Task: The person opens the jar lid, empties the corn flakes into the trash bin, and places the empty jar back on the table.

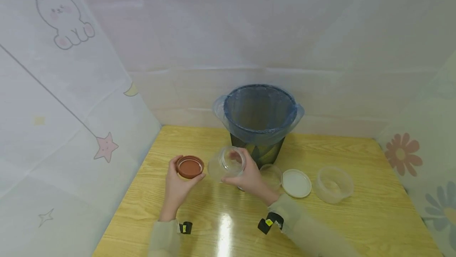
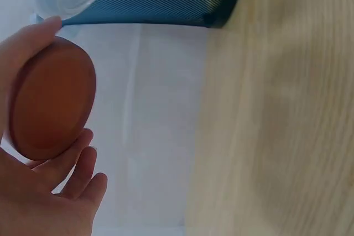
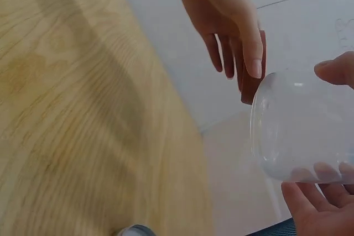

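Observation:
My left hand (image 1: 175, 186) grips a round reddish-brown lid (image 1: 190, 167) by its edge, between thumb and fingers, with the hollow inner side facing up toward the head camera. In the left wrist view, the smooth outside of the lid (image 2: 52, 100) shows. To its right, my right hand (image 1: 252, 178) holds a clear plastic jar (image 1: 216, 166) around its side, tilted, with the round mouth turned toward the head camera. The right wrist view shows the jar's base (image 3: 268, 128) close to the lid's edge (image 3: 254, 84); whether they touch I cannot tell. No contents are visible in the jar.
Behind the hands stands a dark mesh bin (image 1: 274, 152) lined with a blue plastic bag (image 1: 261, 132). Right of my right hand lie a clear round piece (image 1: 271, 174), a white round lid (image 1: 297, 183) and a clear round tub (image 1: 335, 185) on the wooden table (image 1: 363, 225). Printed sheets surround the table.

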Motion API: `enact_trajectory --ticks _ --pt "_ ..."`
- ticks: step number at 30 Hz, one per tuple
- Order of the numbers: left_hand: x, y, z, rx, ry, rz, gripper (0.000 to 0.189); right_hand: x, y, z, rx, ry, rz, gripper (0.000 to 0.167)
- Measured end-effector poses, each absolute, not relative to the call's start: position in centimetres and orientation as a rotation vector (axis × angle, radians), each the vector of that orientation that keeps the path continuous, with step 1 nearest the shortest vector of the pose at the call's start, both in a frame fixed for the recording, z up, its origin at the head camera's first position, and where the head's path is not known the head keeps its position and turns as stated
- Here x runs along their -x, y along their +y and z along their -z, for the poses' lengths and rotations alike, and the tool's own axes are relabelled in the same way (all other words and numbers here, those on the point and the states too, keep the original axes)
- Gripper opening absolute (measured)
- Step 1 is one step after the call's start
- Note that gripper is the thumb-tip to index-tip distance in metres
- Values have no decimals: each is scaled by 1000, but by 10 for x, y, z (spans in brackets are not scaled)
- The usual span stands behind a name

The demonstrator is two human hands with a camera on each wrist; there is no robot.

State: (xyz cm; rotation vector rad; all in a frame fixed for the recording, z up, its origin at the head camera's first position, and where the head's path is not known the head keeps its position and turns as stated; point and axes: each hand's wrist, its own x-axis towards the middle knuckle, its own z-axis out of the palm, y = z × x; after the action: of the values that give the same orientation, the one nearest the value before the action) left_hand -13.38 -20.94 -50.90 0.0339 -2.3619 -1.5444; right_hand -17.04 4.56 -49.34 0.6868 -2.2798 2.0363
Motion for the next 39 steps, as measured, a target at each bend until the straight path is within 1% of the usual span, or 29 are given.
enact_trajectory --ticks 5,10,17,23,33,39 --pt "143 -216 524 -99 -2464 1460 94 173 32 521 -636 -2393 -1977 88" --pt "152 -221 541 -198 -2581 1365 93 176 17 540 -616 -2479 -1948 87" --pt "159 -231 556 -264 -2650 1324 96 185 2 552 -578 -2531 -1898 89" --pt "163 -236 563 -298 -2705 1236 91 193 -6 564 -541 -2594 -1835 90" --pt "171 -239 571 -361 -2802 1155 94 197 -13 569 -458 -2671 -1724 91" --pt "177 -242 576 -388 -2822 1147 94 200 -15 572 -425 -2699 -1680 95"
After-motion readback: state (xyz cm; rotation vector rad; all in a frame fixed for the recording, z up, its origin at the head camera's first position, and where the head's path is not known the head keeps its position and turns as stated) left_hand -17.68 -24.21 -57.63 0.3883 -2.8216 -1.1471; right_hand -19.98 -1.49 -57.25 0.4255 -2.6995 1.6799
